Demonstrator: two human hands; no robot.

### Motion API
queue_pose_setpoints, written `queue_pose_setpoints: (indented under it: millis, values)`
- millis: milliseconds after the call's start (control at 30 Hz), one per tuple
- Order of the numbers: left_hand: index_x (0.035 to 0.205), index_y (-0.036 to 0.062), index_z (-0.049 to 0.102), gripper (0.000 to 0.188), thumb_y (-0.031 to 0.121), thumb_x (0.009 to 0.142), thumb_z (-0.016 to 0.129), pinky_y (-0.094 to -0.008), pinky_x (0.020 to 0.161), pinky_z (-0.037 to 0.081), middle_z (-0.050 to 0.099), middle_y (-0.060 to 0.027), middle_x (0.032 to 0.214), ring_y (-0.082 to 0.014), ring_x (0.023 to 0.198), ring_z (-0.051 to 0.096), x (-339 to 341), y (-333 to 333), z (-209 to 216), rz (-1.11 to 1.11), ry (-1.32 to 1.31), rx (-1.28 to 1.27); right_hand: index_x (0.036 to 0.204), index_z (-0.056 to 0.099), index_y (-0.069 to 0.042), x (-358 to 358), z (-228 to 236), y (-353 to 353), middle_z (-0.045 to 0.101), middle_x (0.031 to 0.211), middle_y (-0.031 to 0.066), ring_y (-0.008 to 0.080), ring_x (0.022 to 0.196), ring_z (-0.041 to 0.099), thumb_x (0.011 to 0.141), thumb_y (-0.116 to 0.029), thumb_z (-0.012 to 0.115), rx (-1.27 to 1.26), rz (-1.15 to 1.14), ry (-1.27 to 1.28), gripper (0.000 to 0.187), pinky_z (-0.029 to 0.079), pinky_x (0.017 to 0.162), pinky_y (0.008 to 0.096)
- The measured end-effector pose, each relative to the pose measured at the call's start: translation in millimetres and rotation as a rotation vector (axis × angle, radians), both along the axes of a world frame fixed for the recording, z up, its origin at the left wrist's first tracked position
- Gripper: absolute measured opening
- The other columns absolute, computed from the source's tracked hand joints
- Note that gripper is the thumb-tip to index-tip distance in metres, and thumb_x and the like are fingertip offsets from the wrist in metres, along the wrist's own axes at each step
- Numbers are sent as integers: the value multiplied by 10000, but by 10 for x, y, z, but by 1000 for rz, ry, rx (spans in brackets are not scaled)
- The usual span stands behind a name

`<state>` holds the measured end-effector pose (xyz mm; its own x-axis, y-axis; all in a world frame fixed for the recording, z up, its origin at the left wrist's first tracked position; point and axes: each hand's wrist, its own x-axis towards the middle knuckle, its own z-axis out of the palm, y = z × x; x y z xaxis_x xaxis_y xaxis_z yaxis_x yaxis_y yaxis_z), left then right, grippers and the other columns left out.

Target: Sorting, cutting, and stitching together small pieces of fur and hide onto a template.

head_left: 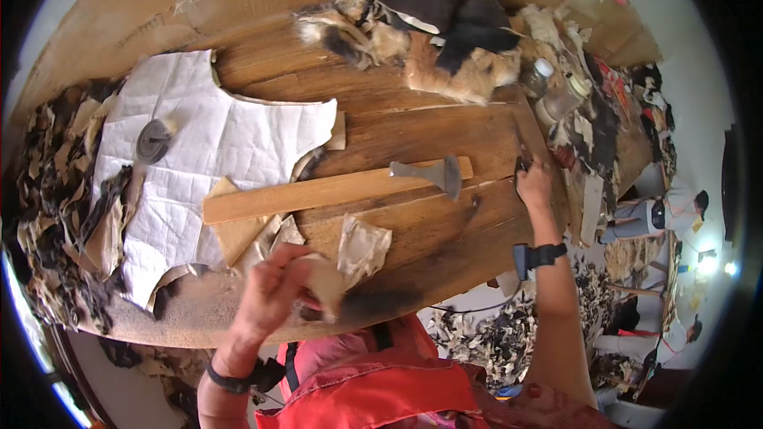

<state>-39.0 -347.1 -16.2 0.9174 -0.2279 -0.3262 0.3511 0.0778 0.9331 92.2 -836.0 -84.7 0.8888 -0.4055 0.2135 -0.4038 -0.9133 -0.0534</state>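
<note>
We pinched hide scrap (324,289) in left hand (272,284), over bench's (445,248) near edge; right hand (536,184) touched dark tool (521,164) by right edge, grip unclear. Loose pinch could drop scrap overboard.

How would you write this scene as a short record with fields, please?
Left hand: holds a tan scrap, blurred
Right hand: at a small dark object; grip unclear
Strip: wooden, partly over the white sheet
Metal tool: on the strip
Grey disc: on the white sheet
Fur: heaped at the table's far side
</note>
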Motion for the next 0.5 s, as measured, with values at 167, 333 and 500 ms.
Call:
queue_pose_setpoints:
  millis: [167,333,500]
  values:
    - [1160,-32,564,221,118,1004,519,-257,700,559,639,-34,909,-103,872,619,-71,-152,369,122,-195,-104,1317,526,-61,-91,129,-68,646,1034,258,410,959,639,794,-130,671,-37,89,54,548,515,833,476]
    - [1096,-41,551,174,87,978,534,-316,715,592,626,-56,855,-111,780,614,-375,15,-48,429,-18,-48,1213,472,-60,-209,78,-219,647,1028,236,408,1020,616,689,-63,705,120,-28,21,574,480,865,465]
    - [1020,-41,568,180,128,958,564,-269,507,549,655,-85,865,-138,725,668,-695,233,-735,250,237,64,992,620,-13,-314,118,-551,664,974,208,357,950,656,743,-137,737,140,-104,145,301,491,821,426]
